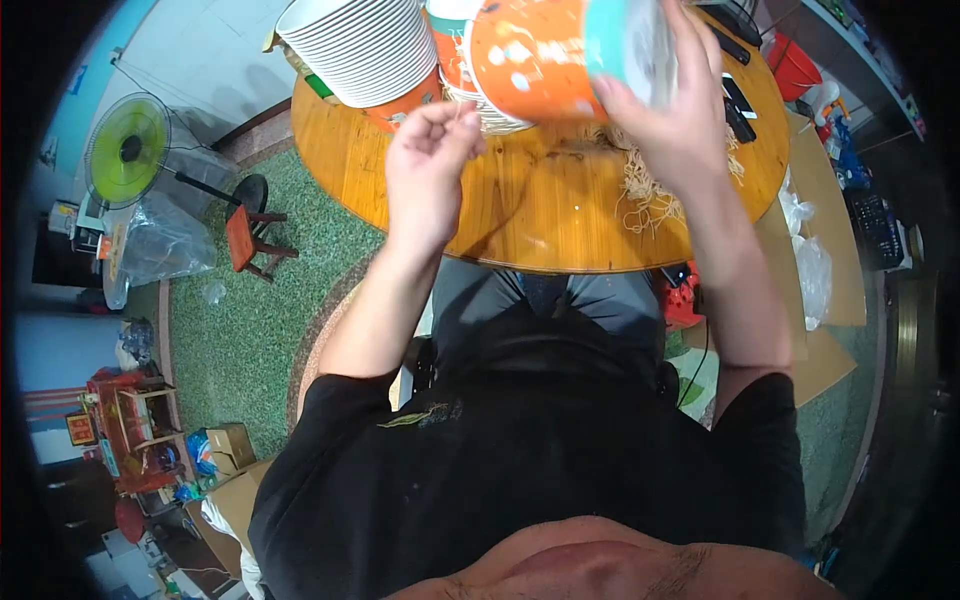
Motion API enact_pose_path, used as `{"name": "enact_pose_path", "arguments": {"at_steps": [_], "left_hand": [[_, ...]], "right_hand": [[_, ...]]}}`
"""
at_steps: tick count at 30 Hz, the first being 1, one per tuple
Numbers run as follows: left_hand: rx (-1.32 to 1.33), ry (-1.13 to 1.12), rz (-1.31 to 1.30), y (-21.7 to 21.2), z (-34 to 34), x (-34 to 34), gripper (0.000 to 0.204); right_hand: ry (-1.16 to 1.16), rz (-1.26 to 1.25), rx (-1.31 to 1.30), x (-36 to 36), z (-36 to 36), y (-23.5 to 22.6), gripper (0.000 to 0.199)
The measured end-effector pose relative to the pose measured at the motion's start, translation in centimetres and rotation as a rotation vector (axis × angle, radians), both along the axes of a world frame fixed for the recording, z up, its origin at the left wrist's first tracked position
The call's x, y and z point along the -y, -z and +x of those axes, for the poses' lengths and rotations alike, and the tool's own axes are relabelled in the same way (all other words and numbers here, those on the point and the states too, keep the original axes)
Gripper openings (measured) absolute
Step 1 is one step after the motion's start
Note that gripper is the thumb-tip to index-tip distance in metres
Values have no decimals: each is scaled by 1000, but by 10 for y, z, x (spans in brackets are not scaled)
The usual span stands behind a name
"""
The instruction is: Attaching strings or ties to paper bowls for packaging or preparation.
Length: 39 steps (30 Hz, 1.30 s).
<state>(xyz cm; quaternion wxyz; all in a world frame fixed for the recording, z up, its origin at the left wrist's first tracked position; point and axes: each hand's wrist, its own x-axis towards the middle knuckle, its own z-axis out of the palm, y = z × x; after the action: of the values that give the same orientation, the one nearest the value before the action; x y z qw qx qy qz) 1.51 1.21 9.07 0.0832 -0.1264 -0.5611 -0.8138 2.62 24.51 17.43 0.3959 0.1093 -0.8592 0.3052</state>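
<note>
My right hand (670, 120) grips an orange paper bucket (530, 60) with a teal band, tipped on its side above the table. Its teal end, under my fingers, is blurred by motion. Just left of the bucket, my left hand (430, 150) is closed in a pinch. Whatever its fingertips hold, if anything, is too small to make out. Behind that hand leans a tall stack of nested white-rimmed paper buckets (360, 50), orange at the lower end. Another orange and teal bucket (450, 45) stands between the stack and the held one.
Loose pale strings (650, 195) lie on the round wooden table (540, 225) below my right hand. Dark phone-like objects (738, 110) are at its right side. A green fan (128, 145) and a small wooden stool (250, 240) stand left; flattened cardboard (835, 230) lies right.
</note>
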Motion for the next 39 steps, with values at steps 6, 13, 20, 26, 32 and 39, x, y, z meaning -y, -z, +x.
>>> {"name": "enact_pose_path", "arguments": {"at_steps": [6, 13, 20, 26, 32, 39], "left_hand": [[44, 175, 437, -16, -62, 9, 15], [165, 62, 341, 20, -74, 22, 43], [-508, -841, -761, 28, -65, 81, 48], [-1130, -1047, -1202, -86, -107, 109, 29], [-413, -521, -1609, -138, -107, 119, 27], [-172, -357, -1320, -159, -114, 124, 22]], "right_hand": [[-197, 234, 174, 59, -70, -101, 62], [-287, 488, 333, 78, -138, -79, 69], [-204, 685, 240, 79, -127, -37, 53], [-284, 600, 322, 73, -140, -16, 51], [-364, 532, 105, 69, -142, 4, 58], [-437, 433, -341, 108, -122, 24, 40]]}}
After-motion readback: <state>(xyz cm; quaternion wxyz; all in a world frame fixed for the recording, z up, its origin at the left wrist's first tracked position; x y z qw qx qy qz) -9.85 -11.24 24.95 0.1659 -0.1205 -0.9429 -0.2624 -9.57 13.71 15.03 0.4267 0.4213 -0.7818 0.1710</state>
